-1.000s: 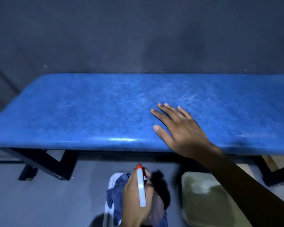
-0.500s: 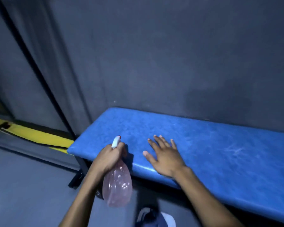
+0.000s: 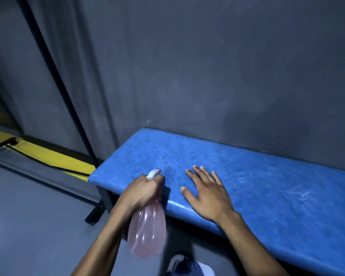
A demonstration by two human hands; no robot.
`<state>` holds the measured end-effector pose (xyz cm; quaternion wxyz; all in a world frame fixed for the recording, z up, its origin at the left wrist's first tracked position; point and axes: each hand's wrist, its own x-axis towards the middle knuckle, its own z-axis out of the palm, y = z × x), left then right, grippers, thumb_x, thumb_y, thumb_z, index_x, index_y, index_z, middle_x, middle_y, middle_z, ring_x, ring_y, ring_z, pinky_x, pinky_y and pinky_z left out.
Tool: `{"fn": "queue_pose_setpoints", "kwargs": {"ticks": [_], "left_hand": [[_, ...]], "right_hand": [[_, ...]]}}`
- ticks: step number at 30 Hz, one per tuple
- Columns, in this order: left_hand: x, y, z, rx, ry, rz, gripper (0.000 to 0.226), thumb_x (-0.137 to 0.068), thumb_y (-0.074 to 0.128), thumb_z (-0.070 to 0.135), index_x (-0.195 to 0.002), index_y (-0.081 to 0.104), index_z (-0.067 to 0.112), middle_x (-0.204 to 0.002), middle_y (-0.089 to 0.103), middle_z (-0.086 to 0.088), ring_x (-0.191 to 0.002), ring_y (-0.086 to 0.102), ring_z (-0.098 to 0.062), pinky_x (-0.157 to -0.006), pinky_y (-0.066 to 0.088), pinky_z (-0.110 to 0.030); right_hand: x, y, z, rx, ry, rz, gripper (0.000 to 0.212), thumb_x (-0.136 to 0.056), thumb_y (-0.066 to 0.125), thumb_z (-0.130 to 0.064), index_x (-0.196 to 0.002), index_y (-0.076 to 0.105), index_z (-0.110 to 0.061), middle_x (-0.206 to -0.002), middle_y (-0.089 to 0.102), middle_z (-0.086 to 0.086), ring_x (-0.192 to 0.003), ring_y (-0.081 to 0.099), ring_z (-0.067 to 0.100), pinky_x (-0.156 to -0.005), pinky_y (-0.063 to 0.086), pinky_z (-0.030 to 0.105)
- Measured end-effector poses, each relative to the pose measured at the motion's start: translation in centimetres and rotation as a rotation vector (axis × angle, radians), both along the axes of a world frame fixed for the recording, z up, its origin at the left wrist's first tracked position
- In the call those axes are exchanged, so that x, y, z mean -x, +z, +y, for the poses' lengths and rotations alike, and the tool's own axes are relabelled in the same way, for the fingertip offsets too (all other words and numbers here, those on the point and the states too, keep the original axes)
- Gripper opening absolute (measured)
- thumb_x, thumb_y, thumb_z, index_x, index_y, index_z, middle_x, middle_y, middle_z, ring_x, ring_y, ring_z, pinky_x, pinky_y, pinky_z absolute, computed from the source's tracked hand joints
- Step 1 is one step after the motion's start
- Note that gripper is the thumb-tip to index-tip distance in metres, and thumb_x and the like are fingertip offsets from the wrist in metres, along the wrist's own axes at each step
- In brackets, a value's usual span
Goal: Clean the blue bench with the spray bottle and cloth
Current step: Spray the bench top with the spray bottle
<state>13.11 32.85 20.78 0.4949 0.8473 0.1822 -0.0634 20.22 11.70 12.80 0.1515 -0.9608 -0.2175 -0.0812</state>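
Spray bottle (image 3: 147,228) clamped in left hand (image 3: 141,193), nozzle aimed forward over bench (image 3: 267,188) left end; right hand (image 3: 207,196) flat, fingers (image 3: 199,172) spread, just right of nozzle.

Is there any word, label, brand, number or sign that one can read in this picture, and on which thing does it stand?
None: no readable text shows in this view.
spray bottle: pink translucent body, no label visible.
blue bench: plain surface, only scuffs.
yellow strip on the floor: plain colour, no writing.
grey wall: bare.
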Motion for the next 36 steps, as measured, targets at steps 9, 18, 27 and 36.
{"fn": "queue_pose_setpoints", "kwargs": {"ticks": [9,18,27,36], "left_hand": [[0.4,-0.2,0.3,0.072,-0.048,0.003,0.041,-0.065,0.052,0.049,-0.099,0.070,0.033,-0.068,0.074,0.005,-0.078,0.072,-0.024,-0.101,0.056,-0.051],[1.1,-0.9,1.1,0.091,-0.036,0.036,0.030,-0.070,0.053,0.044,-0.090,0.072,0.055,-0.071,0.073,-0.001,-0.083,0.067,-0.030,-0.100,0.052,-0.059],[1.8,0.3,-0.5,-0.042,-0.071,0.058,0.048,-0.077,0.041,0.046,-0.072,0.081,0.019,-0.117,0.073,0.024,-0.112,0.054,0.016,-0.110,0.045,-0.032],[2.8,1.0,-1.4,-0.057,-0.096,0.032,0.044,-0.071,0.043,0.050,-0.076,0.079,0.025,-0.117,0.077,0.013,-0.115,0.064,-0.007,-0.111,0.046,-0.041]], "right_hand": [[-0.1,-0.1,0.0,-0.033,0.000,0.005,0.070,-0.093,0.028,-0.070,-0.154,0.030,-0.035,-0.166,0.021,-0.010,-0.154,0.008,0.009,-0.126,0.003,0.041],[-0.2,-0.2,0.0,-0.046,0.010,0.029,0.070,-0.094,0.028,-0.069,-0.154,0.028,-0.035,-0.166,0.019,-0.010,-0.154,0.005,0.009,-0.126,0.002,0.041],[0.0,-0.2,-0.1,-0.050,0.017,0.028,0.071,-0.094,0.029,-0.069,-0.155,0.028,-0.033,-0.167,0.018,-0.008,-0.154,0.006,0.011,-0.126,0.001,0.041],[0.0,0.0,-0.2,-0.037,0.024,0.057,0.071,-0.094,0.028,-0.068,-0.155,0.028,-0.032,-0.167,0.017,-0.006,-0.155,0.005,0.013,-0.126,-0.001,0.042]]}}
